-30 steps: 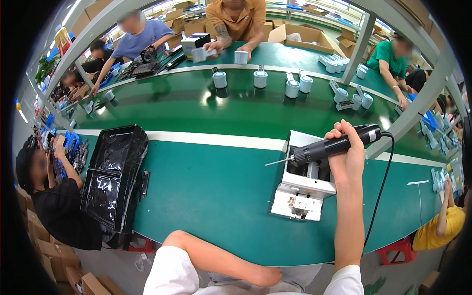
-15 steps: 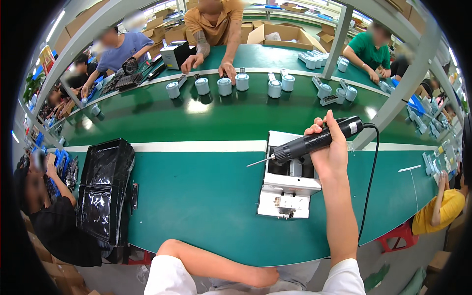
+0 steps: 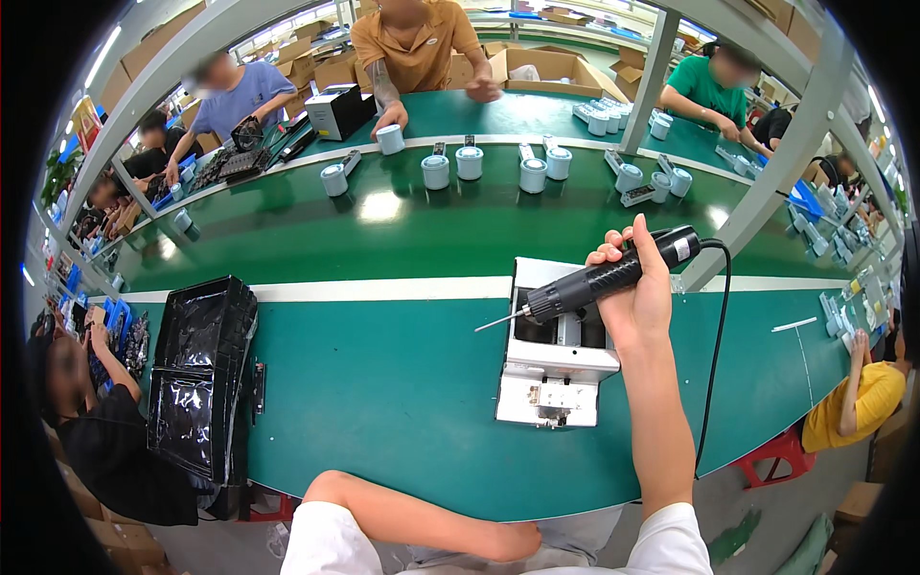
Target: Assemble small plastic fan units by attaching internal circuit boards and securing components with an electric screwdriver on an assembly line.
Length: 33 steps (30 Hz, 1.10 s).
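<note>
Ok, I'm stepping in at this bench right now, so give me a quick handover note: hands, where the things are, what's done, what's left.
Right hand: gripping the black electric screwdriver, raised, bit pointing left, above the white device, not touching it.
Left hand: out of view; the left forearm lies folded along the near table edge.
The white device sits on the green table, black parts in its open top. A stack of black trays is at the left.
Done: cannot tell which screws are in.
Left: probably bring the bit down to the device; check the screws first.
</note>
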### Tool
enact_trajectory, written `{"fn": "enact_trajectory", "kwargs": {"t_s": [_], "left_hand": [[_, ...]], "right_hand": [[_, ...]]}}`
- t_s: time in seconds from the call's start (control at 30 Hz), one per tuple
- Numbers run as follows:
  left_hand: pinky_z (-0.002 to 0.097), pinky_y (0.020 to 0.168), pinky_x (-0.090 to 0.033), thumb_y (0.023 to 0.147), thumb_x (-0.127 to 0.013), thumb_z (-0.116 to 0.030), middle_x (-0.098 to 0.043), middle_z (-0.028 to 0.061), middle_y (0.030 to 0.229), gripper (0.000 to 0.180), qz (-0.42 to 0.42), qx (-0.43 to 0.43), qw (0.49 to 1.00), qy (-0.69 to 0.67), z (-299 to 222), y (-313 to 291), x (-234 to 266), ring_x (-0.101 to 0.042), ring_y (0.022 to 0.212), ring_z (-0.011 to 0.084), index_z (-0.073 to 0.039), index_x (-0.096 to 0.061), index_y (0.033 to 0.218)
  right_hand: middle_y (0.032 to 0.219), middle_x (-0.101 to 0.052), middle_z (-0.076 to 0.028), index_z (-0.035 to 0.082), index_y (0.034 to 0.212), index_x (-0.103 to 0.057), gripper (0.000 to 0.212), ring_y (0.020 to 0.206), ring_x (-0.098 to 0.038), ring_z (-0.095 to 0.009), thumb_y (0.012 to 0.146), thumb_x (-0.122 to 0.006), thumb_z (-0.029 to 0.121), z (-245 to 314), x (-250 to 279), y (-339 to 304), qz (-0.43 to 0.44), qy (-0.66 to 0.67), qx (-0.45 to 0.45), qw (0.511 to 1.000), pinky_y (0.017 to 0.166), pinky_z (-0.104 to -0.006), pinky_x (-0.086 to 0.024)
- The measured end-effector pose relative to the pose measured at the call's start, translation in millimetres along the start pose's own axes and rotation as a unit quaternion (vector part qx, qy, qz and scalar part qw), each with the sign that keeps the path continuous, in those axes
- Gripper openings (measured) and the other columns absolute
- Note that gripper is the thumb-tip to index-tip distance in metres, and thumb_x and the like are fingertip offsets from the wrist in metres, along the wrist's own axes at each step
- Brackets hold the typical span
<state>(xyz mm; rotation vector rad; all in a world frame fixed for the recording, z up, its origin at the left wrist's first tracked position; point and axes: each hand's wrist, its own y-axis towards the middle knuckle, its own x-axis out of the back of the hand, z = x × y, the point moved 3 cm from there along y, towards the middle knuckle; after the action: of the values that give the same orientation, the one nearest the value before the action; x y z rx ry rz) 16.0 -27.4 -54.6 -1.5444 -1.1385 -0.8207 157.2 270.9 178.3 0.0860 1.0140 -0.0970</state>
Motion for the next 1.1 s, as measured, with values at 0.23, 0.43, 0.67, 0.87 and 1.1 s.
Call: {"fn": "enact_trajectory", "kwargs": {"t_s": [0.23,0.43,0.67,0.87,1.1], "left_hand": [[0.0414,0.075,-0.053,0.073,-0.063,-0.014,-0.068,0.008,0.088,0.013,0.0,-0.002,1.0,0.004,-1,0,-2,-0.067,0.086,0.0264,-0.007,-0.068,0.083],[0.041,0.067,-0.054,0.071,-0.065,-0.015,-0.072,0.0109,0.083,0.012,-0.066,-0.006,0.998,-0.01,0,-2,0,-0.069,0.078,0.0262,-0.006,-0.073,0.074],[0.0411,0.071,-0.053,0.073,-0.064,-0.014,-0.07,0.0097,0.085,0.012,-0.042,-0.008,0.999,-0.004,-2,2,-5,-0.068,0.082,0.0268,-0.006,-0.07,0.079],[0.0415,0.077,-0.052,0.075,-0.063,-0.016,-0.068,0.0077,0.089,0.014,0.016,-0.014,0.999,0.026,-3,5,-5,-0.067,0.086,0.0259,-0.009,-0.068,0.085],[0.0402,0.079,-0.052,0.076,-0.062,-0.017,-0.069,0.0085,0.093,0.015,0.047,-0.014,0.998,0.033,-4,6,-6,-0.066,0.088,0.026,-0.008,-0.069,0.088]], "right_hand": [[0.081,-0.05,-0.001,0.01,0.088,-0.05,0.022,0.07,-0.049,-0.01,0.094,-0.064,0.025,0,0,-2,-0.009,-0.009,0.001,1.0,0.074,-0.0298,-0.046],[0.083,-0.047,-0.003,0.008,0.086,-0.05,0.021,0.069,-0.048,-0.011,0.096,-0.062,0.023,-1,-5,-4,-0.019,-0.005,0.003,1.0,0.071,-0.0274,-0.047],[0.083,-0.047,-0.003,0.008,0.085,-0.05,0.022,0.069,-0.048,-0.01,0.096,-0.061,0.023,-1,-5,-4,-0.013,-0.002,0.003,1.0,0.072,-0.0274,-0.047],[0.081,-0.05,-0.001,0.01,0.088,-0.049,0.022,0.069,-0.049,-0.01,0.093,-0.066,0.023,1,0,-2,-0.007,-0.01,0.003,1.0,0.074,-0.0293,-0.046],[0.081,-0.051,-0.001,0.01,0.088,-0.049,0.022,0.07,-0.05,-0.01,0.093,-0.066,0.023,-1,-2,-2,-0.003,-0.014,0.001,1.0,0.075,-0.0299,-0.046]]}}
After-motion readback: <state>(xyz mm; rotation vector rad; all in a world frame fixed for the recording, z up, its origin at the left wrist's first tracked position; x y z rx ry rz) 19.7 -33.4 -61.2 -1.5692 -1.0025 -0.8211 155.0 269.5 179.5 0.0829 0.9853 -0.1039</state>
